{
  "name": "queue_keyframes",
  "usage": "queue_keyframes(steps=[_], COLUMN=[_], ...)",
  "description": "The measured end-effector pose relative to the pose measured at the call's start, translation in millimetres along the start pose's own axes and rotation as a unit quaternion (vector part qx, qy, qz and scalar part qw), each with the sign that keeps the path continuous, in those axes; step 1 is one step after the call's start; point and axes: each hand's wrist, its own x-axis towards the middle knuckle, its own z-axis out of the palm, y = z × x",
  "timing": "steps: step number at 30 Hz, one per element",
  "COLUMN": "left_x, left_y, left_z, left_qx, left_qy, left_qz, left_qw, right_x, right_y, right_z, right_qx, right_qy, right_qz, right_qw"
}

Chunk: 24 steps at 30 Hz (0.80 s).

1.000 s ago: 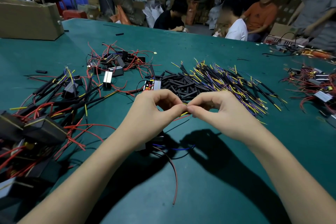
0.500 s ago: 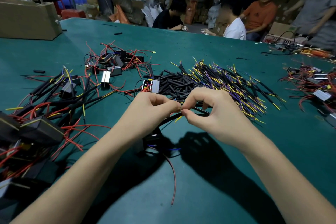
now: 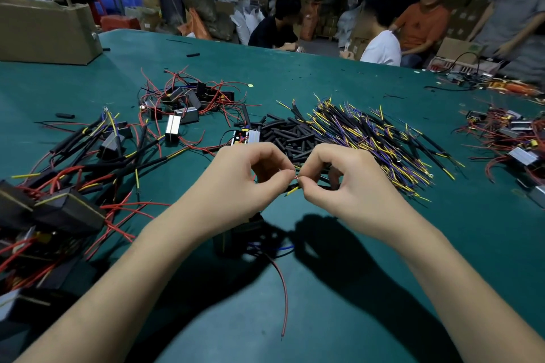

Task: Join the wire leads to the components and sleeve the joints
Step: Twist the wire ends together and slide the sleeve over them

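The joint (image 3: 296, 178) sits right between the two sets of fingertips, held in the air above the green table (image 3: 339, 289), just on the near side of the pile of black sleeves (image 3: 290, 138). The left hand (image 3: 236, 183) has its thumb and forefinger curled and pinched on a thin bare wire end there. The right hand (image 3: 348, 183) is curled the same way, pinching the tip of a yellow-tipped lead (image 3: 292, 191) that pokes out below the fingers from a black covering. The fingertips of both hands are touching or all but touching. Whether the two ends are already twisted together is too small to tell.

Below the left hand, nearer the person than the sleeve pile, a dark component (image 3: 239, 236) rests on the table in shadow, with a blue wire (image 3: 280, 247) and a long red wire (image 3: 281, 295) trailing from it toward the person.

Judging by the grip, the step in hand is joining a lead to the component's wire; the sleeving of this joint looks not yet done. The next move likely calls for keeping both pinches firm, finishing the twist, then sliding a black sleeve over the bare spot.

To the right of the sleeve pile lies a spread of yellow and purple leads (image 3: 383, 138). To its left lie red-wired components (image 3: 188, 103), and further left a heap of sleeved assemblies (image 3: 67, 174).
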Motion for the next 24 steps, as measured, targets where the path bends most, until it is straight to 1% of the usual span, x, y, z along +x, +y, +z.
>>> queue_keyframes(steps=[4,6,8,10,12,14,15,18,21,24], left_x=[0,1,1,1,3,4,4,4,5,5], left_y=[-3,-4,-3,-3,-5,-7,-9,-11,-12,-12], left_z=[-1,-1,1,4,3,1,0,1,1,1], left_qx=[0.063,0.087,0.087,0.052,-0.028,-0.101,-0.111,-0.111,-0.103,-0.104], left_qy=[0.006,-0.001,-0.008,-0.027,-0.066,-0.086,-0.086,-0.072,-0.061,-0.060], left_qz=[0.056,0.074,0.080,0.045,-0.034,-0.097,-0.111,-0.124,-0.128,-0.128], left_qw=[0.996,0.993,0.993,0.997,0.997,0.986,0.984,0.983,0.984,0.985], right_x=[0,0,0,0,0,0,0,1,1,1], right_y=[0,1,0,-1,-1,0,1,6,9,9], right_z=[0,0,1,2,2,1,0,-2,-3,-1], right_qx=[-0.011,-0.042,-0.090,-0.149,-0.181,-0.150,-0.117,-0.023,0.081,0.100], right_qy=[0.005,0.004,0.003,0.007,0.010,0.002,-0.005,-0.025,-0.015,-0.003], right_qz=[-0.007,-0.023,-0.049,-0.091,-0.122,-0.112,-0.096,-0.030,0.040,0.053], right_qw=[1.000,0.999,0.995,0.985,0.976,0.982,0.988,0.999,0.996,0.994])
